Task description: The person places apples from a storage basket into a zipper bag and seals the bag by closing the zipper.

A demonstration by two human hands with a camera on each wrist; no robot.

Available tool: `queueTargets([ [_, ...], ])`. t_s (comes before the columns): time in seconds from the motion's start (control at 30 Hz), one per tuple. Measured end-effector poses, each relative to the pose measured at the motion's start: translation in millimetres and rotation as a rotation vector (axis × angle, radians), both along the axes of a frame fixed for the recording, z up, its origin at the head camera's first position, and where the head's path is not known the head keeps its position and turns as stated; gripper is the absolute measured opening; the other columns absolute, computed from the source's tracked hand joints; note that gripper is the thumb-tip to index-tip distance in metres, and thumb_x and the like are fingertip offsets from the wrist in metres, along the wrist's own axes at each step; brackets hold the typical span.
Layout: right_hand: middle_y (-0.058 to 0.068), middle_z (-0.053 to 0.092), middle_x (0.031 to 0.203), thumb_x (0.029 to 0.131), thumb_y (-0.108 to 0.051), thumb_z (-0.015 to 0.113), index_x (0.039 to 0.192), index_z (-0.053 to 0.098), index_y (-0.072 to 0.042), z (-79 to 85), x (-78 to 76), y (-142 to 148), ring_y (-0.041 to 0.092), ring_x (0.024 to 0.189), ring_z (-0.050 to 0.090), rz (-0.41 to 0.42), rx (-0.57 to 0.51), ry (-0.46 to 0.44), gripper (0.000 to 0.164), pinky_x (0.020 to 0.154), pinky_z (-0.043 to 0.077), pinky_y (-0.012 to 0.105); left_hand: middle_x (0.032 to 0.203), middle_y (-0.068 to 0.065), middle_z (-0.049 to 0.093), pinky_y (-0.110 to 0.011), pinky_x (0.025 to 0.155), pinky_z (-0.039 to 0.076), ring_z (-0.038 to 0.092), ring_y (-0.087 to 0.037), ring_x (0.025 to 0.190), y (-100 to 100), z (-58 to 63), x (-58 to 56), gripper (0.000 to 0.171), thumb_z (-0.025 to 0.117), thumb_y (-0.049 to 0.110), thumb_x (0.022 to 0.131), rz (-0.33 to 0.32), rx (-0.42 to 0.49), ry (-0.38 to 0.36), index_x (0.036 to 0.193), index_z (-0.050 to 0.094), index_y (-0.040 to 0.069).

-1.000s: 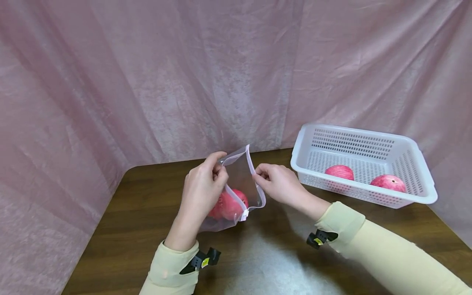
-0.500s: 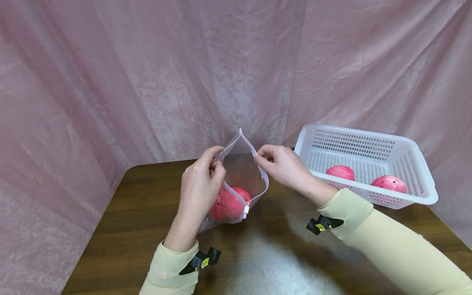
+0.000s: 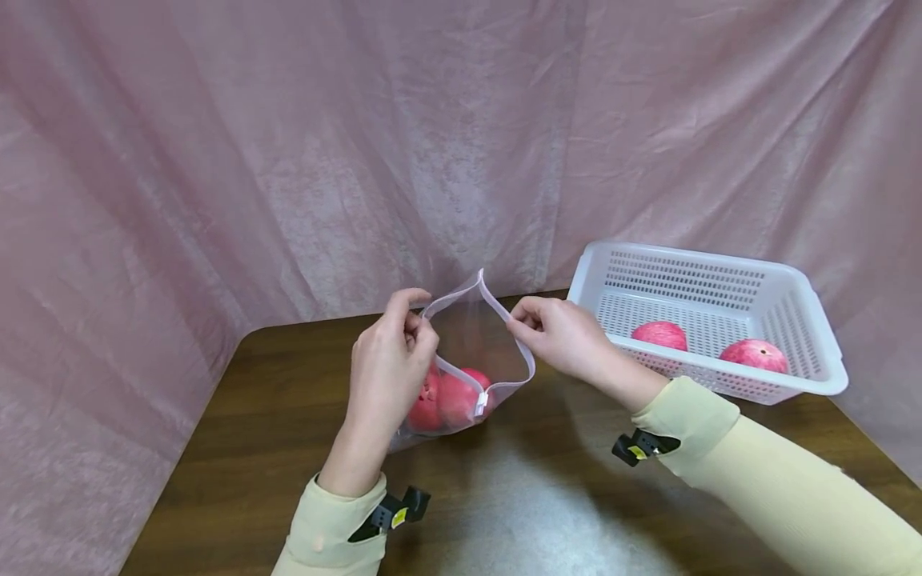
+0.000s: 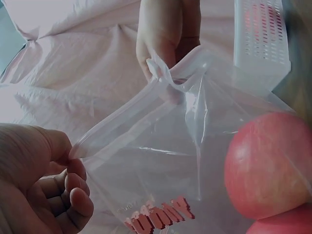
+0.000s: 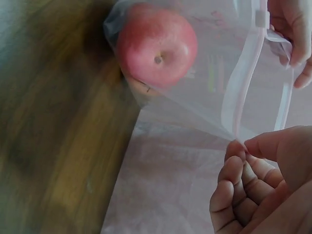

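Observation:
A clear zip bag with a pale pink rim stands on the table, its mouth spread wide. My left hand pinches the left side of the rim between thumb and fingers. On the right side, my right hand pinches the opposite edge. Red apples lie low in the bag, partly behind its printed wall; in the right wrist view one apple shows its stem hollow. A white slider sits at the near corner of the zip. Red printed letters show on the plastic in the left wrist view.
A white perforated basket stands at the back right of the brown wooden table. Inside it lie two more apples, one left and one right. A pink curtain hangs behind the table.
My right hand has drawn its side of the rim up and then rightward, and the bag's mouth has widened. The left hand keeps its pinch and has barely shifted.

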State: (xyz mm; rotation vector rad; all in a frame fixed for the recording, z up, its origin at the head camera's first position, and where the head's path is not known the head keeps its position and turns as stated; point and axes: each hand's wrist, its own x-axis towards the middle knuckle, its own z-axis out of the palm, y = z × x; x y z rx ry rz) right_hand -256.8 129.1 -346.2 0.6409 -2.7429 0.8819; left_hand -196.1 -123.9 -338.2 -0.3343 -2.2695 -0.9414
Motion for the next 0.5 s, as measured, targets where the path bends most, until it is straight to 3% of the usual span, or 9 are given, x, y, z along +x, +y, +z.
queueTargets([
  [0.17,-0.013,0.067,0.075,0.102,-0.025,0.073,0.098,0.078,-0.019,-5.8,4.5,5,0.009,0.067,0.058,0.016,0.029,0.024,0.008,0.065,0.046,0.036,0.082,0.002,0.068,-0.043,0.065,0.047,0.054,-0.018,0.063,0,-2.7,-0.9,0.028,0.061,0.0,0.094,0.008,0.015,0.014,0.121,0.059,0.009],
  [0.5,-0.012,0.068,0.08,0.099,-0.021,0.077,0.097,0.078,-0.021,-2.8,16.7,30,0.01,0.073,0.062,0.051,0.128,0.058,0.003,0.069,0.051,0.04,0.076,-0.002,0.064,-0.042,0.065,0.048,0.059,-0.019,0.068,1,-3.9,-2.4,0.013,0.064,0.001,0.096,-0.005,-0.001,0.002,0.104,0.06,0.01],
])
